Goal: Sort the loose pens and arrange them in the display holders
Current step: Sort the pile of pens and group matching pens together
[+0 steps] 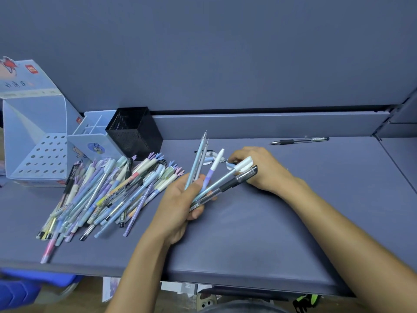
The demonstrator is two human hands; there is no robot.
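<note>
A big heap of loose pens in pale blue, purple and clear plastic lies on the desk at the left. My left hand grips a fanned bunch of several pens above the desk's middle. My right hand rests on the desk just right of the bunch, its fingertips pinching a small pale-blue pen lying there. Behind the heap stand a perforated blue cardboard display box, a light-blue divided holder and a black mesh cup.
A single clear pen with a black grip lies far back on the right. The grey desk ends at a front edge near me; a partition wall rises behind. A blue crate sits below the desk at the left.
</note>
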